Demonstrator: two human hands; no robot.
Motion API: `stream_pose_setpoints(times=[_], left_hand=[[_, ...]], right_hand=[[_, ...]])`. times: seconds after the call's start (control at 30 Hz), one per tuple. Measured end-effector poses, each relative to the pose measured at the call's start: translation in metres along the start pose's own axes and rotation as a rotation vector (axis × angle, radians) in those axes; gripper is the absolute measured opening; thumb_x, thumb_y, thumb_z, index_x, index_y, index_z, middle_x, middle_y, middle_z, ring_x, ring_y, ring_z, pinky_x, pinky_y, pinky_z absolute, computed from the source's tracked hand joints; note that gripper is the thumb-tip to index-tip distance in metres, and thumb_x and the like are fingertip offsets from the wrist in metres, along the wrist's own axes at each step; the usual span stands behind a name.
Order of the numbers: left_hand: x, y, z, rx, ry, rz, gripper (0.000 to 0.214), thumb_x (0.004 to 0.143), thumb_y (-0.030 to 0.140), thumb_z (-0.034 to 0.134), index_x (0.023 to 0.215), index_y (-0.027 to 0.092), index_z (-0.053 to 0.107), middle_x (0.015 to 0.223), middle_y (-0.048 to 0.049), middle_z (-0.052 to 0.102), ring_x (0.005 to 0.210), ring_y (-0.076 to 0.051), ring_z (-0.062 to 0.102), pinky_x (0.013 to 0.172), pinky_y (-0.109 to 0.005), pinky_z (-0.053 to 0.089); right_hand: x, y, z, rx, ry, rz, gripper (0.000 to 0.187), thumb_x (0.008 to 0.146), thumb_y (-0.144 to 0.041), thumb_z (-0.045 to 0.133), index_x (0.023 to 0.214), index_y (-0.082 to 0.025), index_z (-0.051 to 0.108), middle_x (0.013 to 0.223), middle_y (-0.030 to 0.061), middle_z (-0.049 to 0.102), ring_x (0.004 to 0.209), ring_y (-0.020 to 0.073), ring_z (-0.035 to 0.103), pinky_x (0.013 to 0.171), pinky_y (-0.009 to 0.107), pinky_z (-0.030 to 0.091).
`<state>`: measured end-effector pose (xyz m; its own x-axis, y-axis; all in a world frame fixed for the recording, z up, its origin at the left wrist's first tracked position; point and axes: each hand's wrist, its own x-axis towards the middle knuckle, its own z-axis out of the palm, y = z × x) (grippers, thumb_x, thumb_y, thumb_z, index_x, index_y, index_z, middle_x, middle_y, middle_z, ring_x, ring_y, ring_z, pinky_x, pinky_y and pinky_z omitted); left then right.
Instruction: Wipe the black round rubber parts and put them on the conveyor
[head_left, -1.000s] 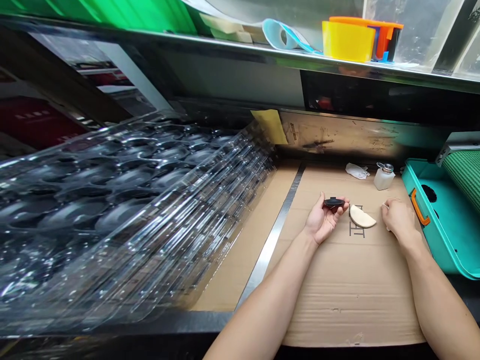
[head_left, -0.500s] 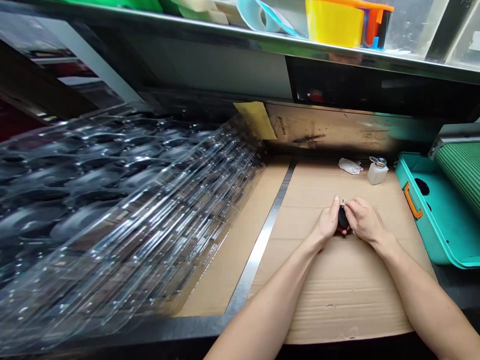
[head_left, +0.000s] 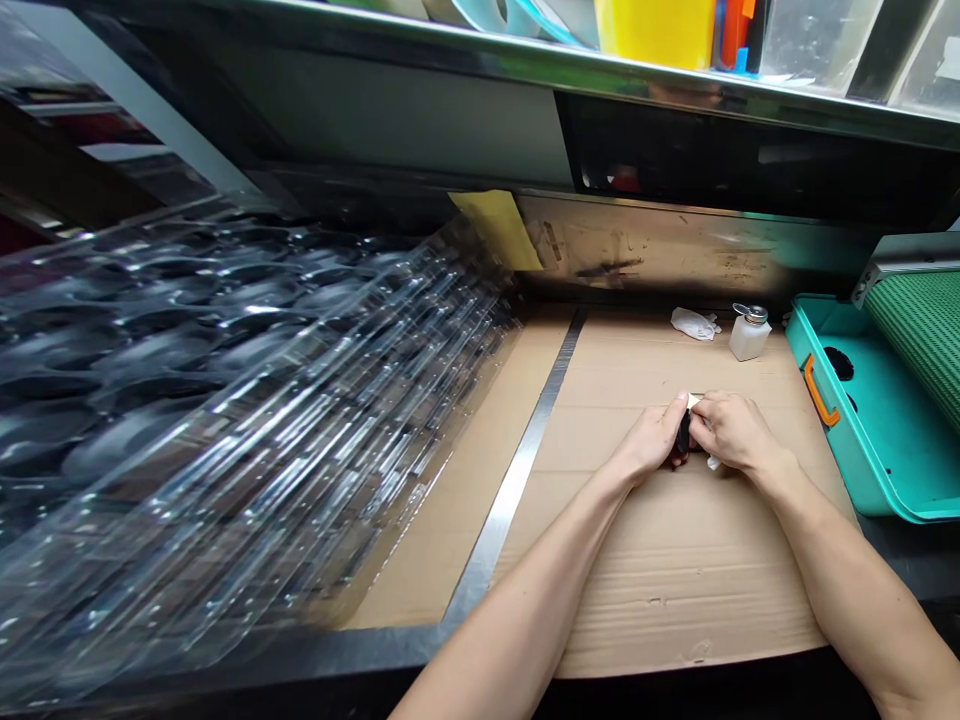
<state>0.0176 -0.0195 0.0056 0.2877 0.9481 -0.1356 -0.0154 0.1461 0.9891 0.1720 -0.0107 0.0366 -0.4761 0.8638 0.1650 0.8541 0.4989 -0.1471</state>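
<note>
My left hand (head_left: 654, 440) is closed around a small black round part (head_left: 682, 436), held on edge over the cardboard sheet (head_left: 675, 560). My right hand (head_left: 731, 430) is closed and pressed against the other side of that part, pinching a small white item (head_left: 695, 402) that I cannot make out. The two hands touch each other. A bit of white shows under the right hand's heel.
A tall tilted stack of clear plastic blister trays (head_left: 210, 400) fills the left. A metal strip (head_left: 517, 480) runs across the bench. At the back lie a crumpled white wipe (head_left: 694, 323) and a small dispenser bottle (head_left: 748, 333). A teal bin (head_left: 870, 420) stands at right.
My right hand moved left from the cardboard to meet the left hand on the black part. The left hand turned the part from flat to on edge. The cream half-round pad is now hidden.
</note>
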Motion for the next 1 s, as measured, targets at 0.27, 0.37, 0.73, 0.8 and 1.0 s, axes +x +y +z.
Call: stream_pose_setpoints(times=[0.27, 0.37, 0.73, 0.8, 1.0], left_hand=[[0.000, 0.002, 0.001, 0.006, -0.023, -0.005, 0.066, 0.090, 0.073, 0.045, 0.064, 0.015, 0.061, 0.052, -0.0051, 0.061, 0.042, -0.013, 0.055, 0.042, -0.024, 0.044], [0.000, 0.002, 0.001, 0.005, -0.015, -0.007, 0.064, 0.090, 0.072, 0.046, 0.065, 0.014, 0.061, 0.053, -0.0051, 0.062, 0.043, -0.014, 0.055, 0.042, -0.024, 0.045], [0.003, 0.000, -0.006, -0.349, 0.035, -0.166, 0.054, 0.096, 0.059, 0.050, 0.084, 0.009, 0.068, 0.069, -0.0112, 0.070, 0.053, -0.015, 0.063, 0.048, -0.023, 0.050], [0.004, 0.003, -0.015, -0.551, 0.048, -0.282, 0.052, 0.101, 0.051, 0.041, 0.094, 0.007, 0.069, 0.079, -0.0163, 0.073, 0.058, -0.015, 0.066, 0.049, -0.023, 0.051], [0.003, 0.008, -0.031, -0.748, 0.018, -0.348, 0.045, 0.101, 0.048, 0.043, 0.103, 0.008, 0.065, 0.096, -0.0205, 0.073, 0.066, -0.015, 0.068, 0.052, -0.021, 0.053]], right_hand=[[0.001, 0.000, -0.005, -0.048, 0.003, -0.040, 0.028, 0.096, -0.023, 0.050, 0.078, -0.019, 0.070, 0.086, 0.0048, 0.070, 0.081, 0.0167, 0.060, 0.071, 0.028, 0.035], [0.001, -0.001, -0.007, -0.050, -0.046, -0.020, 0.027, 0.096, -0.023, 0.052, 0.078, -0.019, 0.071, 0.086, 0.0050, 0.071, 0.082, 0.0170, 0.061, 0.070, 0.028, 0.036], [0.000, 0.015, 0.004, 0.126, 0.084, 0.085, 0.025, 0.094, -0.027, 0.052, 0.076, -0.022, 0.069, 0.083, 0.0040, 0.071, 0.084, 0.0179, 0.061, 0.068, 0.026, 0.035], [0.000, 0.028, 0.006, 0.159, 0.186, 0.144, 0.027, 0.096, -0.029, 0.049, 0.079, -0.021, 0.069, 0.084, 0.0047, 0.071, 0.081, 0.0178, 0.061, 0.069, 0.026, 0.036], [0.002, 0.059, 0.013, 0.123, 0.289, 0.282, 0.028, 0.099, -0.030, 0.044, 0.085, -0.020, 0.066, 0.087, 0.0068, 0.069, 0.079, 0.0190, 0.060, 0.071, 0.028, 0.036]])
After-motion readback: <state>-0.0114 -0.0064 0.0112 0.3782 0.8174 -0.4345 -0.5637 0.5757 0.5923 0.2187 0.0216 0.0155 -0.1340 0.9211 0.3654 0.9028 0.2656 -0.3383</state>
